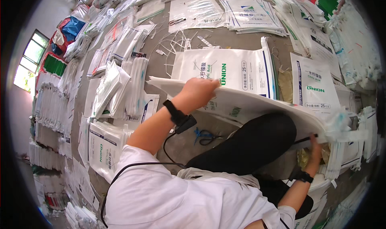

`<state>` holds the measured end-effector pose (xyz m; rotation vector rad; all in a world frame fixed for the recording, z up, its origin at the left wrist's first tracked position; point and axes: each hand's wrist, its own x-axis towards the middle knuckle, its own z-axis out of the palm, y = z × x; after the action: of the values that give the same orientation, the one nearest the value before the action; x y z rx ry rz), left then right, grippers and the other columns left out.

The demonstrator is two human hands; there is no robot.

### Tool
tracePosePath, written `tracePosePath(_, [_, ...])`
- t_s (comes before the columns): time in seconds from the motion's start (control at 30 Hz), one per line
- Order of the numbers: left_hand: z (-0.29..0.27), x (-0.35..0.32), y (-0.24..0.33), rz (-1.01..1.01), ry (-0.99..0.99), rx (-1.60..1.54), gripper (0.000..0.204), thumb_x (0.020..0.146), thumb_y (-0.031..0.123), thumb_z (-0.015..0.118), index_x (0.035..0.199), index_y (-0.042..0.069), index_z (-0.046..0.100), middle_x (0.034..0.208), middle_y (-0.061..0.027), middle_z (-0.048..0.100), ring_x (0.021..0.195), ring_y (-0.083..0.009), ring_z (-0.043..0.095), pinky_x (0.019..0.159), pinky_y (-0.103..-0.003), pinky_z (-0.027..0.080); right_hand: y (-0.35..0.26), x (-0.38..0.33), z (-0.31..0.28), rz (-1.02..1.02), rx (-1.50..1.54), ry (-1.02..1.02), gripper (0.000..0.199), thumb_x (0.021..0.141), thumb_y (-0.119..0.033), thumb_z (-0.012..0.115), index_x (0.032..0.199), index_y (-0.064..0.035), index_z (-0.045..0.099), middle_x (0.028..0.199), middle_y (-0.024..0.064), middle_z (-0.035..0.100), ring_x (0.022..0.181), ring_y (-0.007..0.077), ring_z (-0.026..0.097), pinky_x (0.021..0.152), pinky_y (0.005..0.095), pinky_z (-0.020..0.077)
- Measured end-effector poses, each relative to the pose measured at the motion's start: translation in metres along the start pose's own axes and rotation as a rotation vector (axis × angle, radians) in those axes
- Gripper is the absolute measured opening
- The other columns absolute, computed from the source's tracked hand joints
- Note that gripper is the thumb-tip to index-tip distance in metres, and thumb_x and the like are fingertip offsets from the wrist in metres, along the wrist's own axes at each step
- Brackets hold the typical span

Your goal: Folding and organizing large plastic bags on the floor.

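Note:
A white printed sack is raised on edge in front of me, running from the left across to the right above my bent knee. The fingers of my left hand are closed on its upper edge. My right hand is at the sack's right end, its fingers slightly blurred against the material; a thin dark strip shows beside them. Directly behind the raised sack lies a flat stack of similar sacks with green and blue print. Scissors with a blue tie on them lie on the floor by my knee.
Bundles of folded sacks lie to the left, more printed sacks to the right. Another pair of scissors rests at the far side near loose white strips. Tall sack piles line the left wall. A black cable crosses my left side.

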<state>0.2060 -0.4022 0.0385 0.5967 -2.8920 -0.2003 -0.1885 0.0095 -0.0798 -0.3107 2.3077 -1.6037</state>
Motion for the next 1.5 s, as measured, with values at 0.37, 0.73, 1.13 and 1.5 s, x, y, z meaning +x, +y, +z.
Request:
tracePosePath(0.37, [-0.018, -0.033, 0.007, -0.144, 0.111, -0.02, 0.022, 0.084, 0.021, 0.071, 0.098, 0.011, 0.058, 0.084, -0.0082, 0.068, 0.081, -0.0323, 0.066, 0.068, -0.044, 0.051, -0.034, -0.026, 0.023, -0.249, 0.239, -0.094, 0.06, 0.086, -0.012, 0.073, 0.138, 0.0042, 0.047, 0.134, 0.011, 0.054, 0.122, 0.0231, 0.051, 0.107, 0.0344, 0.0354])
tracePosePath(0.73, [0.001, -0.03, 0.005, -0.165, 0.005, -0.085, 0.025, 0.085, 0.023, 0.071, 0.1, 0.011, 0.055, 0.082, -0.0108, 0.067, 0.081, -0.0341, 0.066, 0.069, -0.046, 0.05, -0.015, -0.029, 0.021, -0.231, 0.391, 0.067, 0.057, 0.087, -0.008, 0.071, 0.138, 0.0021, 0.047, 0.137, 0.0123, 0.052, 0.123, 0.0252, 0.051, 0.107, 0.0367, 0.0378])
tracePosePath(1.13, [-0.044, 0.088, 0.12, 0.104, -0.047, -0.229, 0.029, 0.091, 0.036, 0.063, 0.107, 0.012, 0.066, 0.098, -0.0144, 0.07, 0.093, -0.0335, 0.067, 0.079, -0.044, 0.053, -0.001, -0.038, 0.017, -0.158, 0.337, 0.041, 0.06, 0.086, -0.013, 0.074, 0.138, 0.0028, 0.047, 0.133, 0.0129, 0.054, 0.12, 0.0241, 0.051, 0.105, 0.0349, 0.0371])
tracePosePath(1.5, [0.072, 0.192, 0.32, 0.679, -0.358, -0.139, 0.031, 0.075, 0.019, 0.07, 0.103, 0.005, 0.068, 0.095, -0.0118, 0.071, 0.093, -0.0314, 0.069, 0.077, -0.041, 0.054, -0.01, -0.052, 0.023, -0.23, 0.193, 0.036, 0.06, 0.085, -0.021, 0.076, 0.133, 0.0038, 0.05, 0.129, 0.0113, 0.056, 0.118, 0.0236, 0.052, 0.103, 0.0355, 0.0368])
